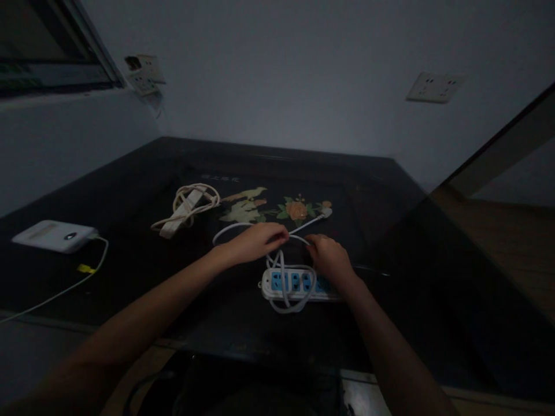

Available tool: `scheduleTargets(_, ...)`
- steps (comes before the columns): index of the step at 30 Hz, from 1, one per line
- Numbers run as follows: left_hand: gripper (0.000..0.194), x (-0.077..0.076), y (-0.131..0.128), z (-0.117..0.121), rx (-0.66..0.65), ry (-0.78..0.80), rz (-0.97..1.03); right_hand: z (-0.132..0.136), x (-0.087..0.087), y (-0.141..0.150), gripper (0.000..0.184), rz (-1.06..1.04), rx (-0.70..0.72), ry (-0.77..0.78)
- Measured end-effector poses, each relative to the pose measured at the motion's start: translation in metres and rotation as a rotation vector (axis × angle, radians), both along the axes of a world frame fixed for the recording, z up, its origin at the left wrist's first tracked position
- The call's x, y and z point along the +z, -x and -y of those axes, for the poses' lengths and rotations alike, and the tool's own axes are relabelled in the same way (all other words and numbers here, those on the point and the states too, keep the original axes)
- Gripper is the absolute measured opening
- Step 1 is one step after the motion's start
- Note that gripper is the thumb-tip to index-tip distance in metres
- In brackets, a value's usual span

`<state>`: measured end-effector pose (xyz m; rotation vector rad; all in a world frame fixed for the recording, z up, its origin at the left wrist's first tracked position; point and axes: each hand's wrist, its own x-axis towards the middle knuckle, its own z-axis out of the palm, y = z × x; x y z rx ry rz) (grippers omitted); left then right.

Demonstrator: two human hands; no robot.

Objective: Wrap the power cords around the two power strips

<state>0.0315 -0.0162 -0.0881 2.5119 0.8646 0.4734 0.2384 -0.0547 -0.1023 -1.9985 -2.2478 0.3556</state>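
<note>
A white power strip (295, 292) with blue socket faces lies on the dark table in front of me. Its white cord (284, 277) loops over and around it. Above the strip, my left hand (266, 238) is closed in a pinch on the cord. To its right, my right hand (330, 257) also pinches the cord, and its forearm covers the strip's right end. A short stretch of cord runs between the two hands. The cord's plug (325, 213) rests on the table beyond them, near a printed flower.
A second power strip (184, 212), wrapped in its own cord, lies behind to the left. At the far left is a white power bank (54, 236) with a cable (65, 292). The dark table (195, 323) meets walls with sockets (435, 86).
</note>
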Motion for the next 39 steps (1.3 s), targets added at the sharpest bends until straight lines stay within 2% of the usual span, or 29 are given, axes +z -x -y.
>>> scheduleTargets(3, 0.018, -0.011, 0.015, 0.015, -0.028, -0.055, -0.097, 0.002, 0.011, -0.012, 0.028, -0.080, 0.044, -0.029)
scheduleTargets(5, 0.020, -0.015, 0.020, 0.019, -0.056, -0.108, -0.149, 0.006, 0.017, -0.023, 0.024, -0.190, 0.127, -0.031)
scheduleTargets(10, 0.023, -0.018, 0.029, 0.021, -0.074, -0.169, -0.200, 0.023, 0.022, -0.037, 0.018, -0.488, 0.361, 0.151)
scheduleTargets(15, 0.013, -0.024, 0.035, 0.013, -0.073, -0.123, -0.202, 0.031, 0.023, -0.038, 0.017, -0.598, 0.337, 0.208)
scheduleTargets(21, 0.022, -0.027, 0.036, 0.006, -0.045, -0.120, -0.126, 0.036, 0.019, -0.051, 0.038, -0.552, 0.354, 0.354)
scheduleTargets(26, 0.022, -0.022, 0.032, 0.008, 0.140, -0.065, 0.102, 0.039, 0.013, -0.045, 0.061, -0.478, 0.379, 0.278)
scheduleTargets(28, 0.020, -0.020, 0.029, 0.011, 0.235, -0.002, 0.231, 0.039, 0.013, -0.040, 0.060, -0.455, 0.396, 0.261)
scheduleTargets(30, 0.020, -0.018, 0.026, 0.014, 0.294, 0.124, 0.393, 0.038, 0.012, -0.036, 0.055, -0.420, 0.437, 0.251)
scheduleTargets(34, 0.021, -0.014, 0.023, 0.019, 0.249, 0.444, 0.728, 0.037, 0.010, -0.031, 0.051, -0.337, 0.539, 0.186)
scheduleTargets(37, 0.027, -0.009, 0.026, 0.024, 0.153, 0.536, 0.881, 0.037, 0.009, -0.027, 0.052, -0.292, 0.556, 0.153)
scheduleTargets(39, 0.034, -0.003, 0.032, 0.026, 0.098, 0.555, 0.865, 0.039, 0.007, -0.024, 0.053, -0.269, 0.524, 0.133)
